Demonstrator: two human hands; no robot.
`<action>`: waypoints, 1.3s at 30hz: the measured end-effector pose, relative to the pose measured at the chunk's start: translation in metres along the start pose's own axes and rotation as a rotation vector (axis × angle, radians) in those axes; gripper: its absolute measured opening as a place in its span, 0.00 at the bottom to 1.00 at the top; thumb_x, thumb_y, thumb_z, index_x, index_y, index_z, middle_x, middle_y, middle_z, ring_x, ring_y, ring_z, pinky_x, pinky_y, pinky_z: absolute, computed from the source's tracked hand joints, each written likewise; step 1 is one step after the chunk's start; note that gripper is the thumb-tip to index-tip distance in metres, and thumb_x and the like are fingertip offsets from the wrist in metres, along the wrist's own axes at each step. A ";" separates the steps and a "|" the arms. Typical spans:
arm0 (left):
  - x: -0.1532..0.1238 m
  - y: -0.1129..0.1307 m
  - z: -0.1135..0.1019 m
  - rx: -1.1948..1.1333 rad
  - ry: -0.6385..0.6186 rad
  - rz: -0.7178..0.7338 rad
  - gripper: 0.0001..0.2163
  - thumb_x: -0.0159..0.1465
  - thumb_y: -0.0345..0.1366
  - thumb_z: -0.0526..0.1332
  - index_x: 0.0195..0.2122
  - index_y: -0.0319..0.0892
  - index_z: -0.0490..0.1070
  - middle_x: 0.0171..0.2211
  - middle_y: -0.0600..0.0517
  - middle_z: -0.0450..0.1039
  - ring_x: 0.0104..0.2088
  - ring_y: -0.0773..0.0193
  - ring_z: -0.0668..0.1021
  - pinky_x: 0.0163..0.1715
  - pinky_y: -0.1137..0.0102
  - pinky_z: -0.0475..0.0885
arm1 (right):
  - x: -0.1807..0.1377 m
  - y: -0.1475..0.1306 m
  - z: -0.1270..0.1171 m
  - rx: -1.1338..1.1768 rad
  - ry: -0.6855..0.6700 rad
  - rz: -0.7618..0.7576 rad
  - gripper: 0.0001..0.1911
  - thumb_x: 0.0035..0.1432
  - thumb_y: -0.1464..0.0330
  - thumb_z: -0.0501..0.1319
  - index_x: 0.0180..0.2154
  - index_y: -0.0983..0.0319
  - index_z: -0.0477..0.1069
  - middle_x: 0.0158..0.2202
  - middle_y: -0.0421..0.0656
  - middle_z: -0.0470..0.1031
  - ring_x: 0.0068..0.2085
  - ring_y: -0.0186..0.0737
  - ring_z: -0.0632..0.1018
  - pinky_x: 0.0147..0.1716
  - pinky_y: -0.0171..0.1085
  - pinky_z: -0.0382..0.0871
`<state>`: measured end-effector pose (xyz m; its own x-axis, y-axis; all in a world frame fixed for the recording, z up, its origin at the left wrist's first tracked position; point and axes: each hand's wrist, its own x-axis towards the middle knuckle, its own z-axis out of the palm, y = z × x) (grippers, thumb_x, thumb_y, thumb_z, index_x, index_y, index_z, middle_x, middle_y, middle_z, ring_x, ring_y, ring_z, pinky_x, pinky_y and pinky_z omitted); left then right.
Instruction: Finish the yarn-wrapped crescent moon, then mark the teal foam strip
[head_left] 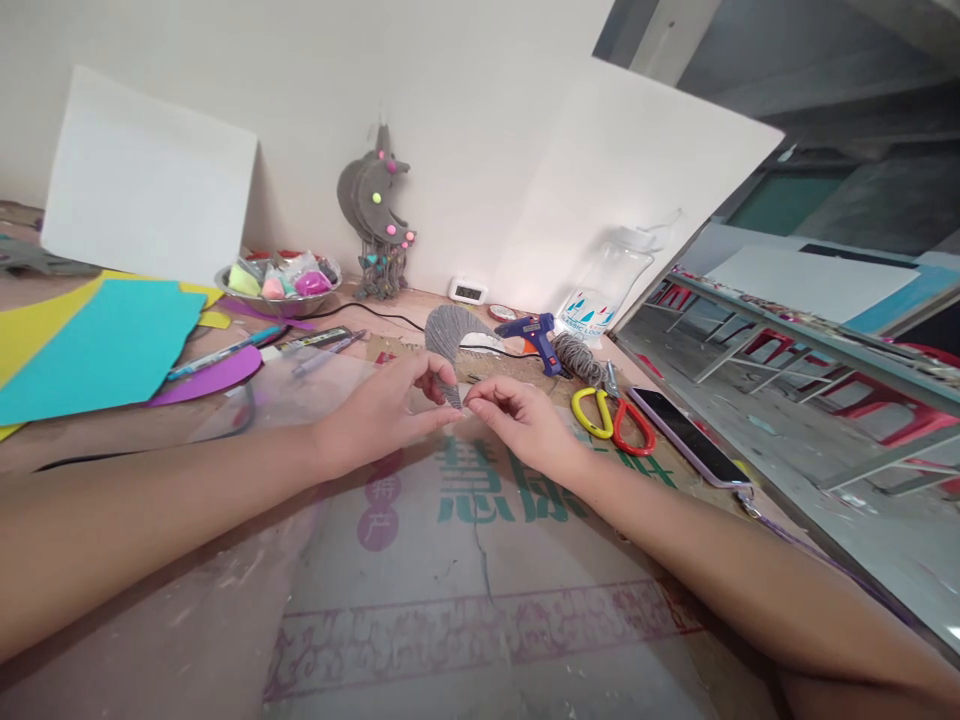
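My left hand (386,405) pinches the lower tip of a grey yarn-wrapped crescent (448,335) that rises toward the back of the table. My right hand (517,415) is closed in a pinch right beside that tip, its fingertips meeting the left hand's; it seems to hold the yarn end, which is too thin to make out. Both hands hover over a printed cardboard sheet (480,560) that covers the table.
A blue glue gun (534,335), a grey yarn bundle (577,358), yellow-and-red scissors (613,418) and a phone (686,435) lie to the right. Coloured foam sheets (97,345), pens, and a metal bowl (279,285) sit to the left. A finished crescent hanging (379,210) leans on the wall. The table's edge runs along the right.
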<state>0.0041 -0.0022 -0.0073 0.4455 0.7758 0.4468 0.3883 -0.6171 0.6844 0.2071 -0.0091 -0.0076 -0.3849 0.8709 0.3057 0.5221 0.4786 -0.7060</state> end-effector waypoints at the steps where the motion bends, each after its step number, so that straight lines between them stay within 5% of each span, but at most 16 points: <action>1: 0.000 0.000 0.000 -0.004 -0.003 -0.002 0.10 0.58 0.39 0.62 0.39 0.45 0.63 0.37 0.53 0.70 0.36 0.64 0.74 0.37 0.68 0.69 | 0.000 0.000 0.000 0.006 0.003 0.002 0.09 0.60 0.64 0.55 0.33 0.62 0.69 0.29 0.41 0.68 0.29 0.33 0.67 0.29 0.34 0.61; 24: 0.000 0.000 0.000 -0.008 -0.003 0.022 0.07 0.60 0.38 0.59 0.38 0.44 0.64 0.35 0.54 0.70 0.35 0.65 0.73 0.36 0.68 0.69 | 0.000 0.000 0.001 -0.007 0.013 0.007 0.09 0.59 0.64 0.56 0.33 0.62 0.69 0.28 0.40 0.68 0.28 0.33 0.66 0.27 0.33 0.60; 30: -0.002 0.004 -0.002 -0.019 -0.038 0.022 0.09 0.61 0.34 0.55 0.43 0.44 0.62 0.40 0.51 0.69 0.39 0.64 0.73 0.38 0.68 0.69 | 0.001 -0.001 0.000 -0.025 0.010 -0.008 0.09 0.60 0.65 0.56 0.34 0.62 0.71 0.27 0.39 0.68 0.27 0.32 0.65 0.26 0.32 0.59; 39: -0.001 0.004 -0.006 -0.027 -0.031 0.009 0.09 0.67 0.38 0.48 0.39 0.43 0.64 0.35 0.53 0.70 0.36 0.65 0.72 0.36 0.70 0.67 | 0.001 0.000 0.001 -0.043 0.003 0.003 0.09 0.60 0.65 0.55 0.35 0.62 0.71 0.26 0.39 0.67 0.26 0.32 0.63 0.25 0.32 0.58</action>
<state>0.0009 -0.0046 -0.0016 0.4738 0.7656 0.4351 0.3622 -0.6198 0.6962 0.2063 -0.0083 -0.0080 -0.3810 0.8727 0.3054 0.5556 0.4801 -0.6789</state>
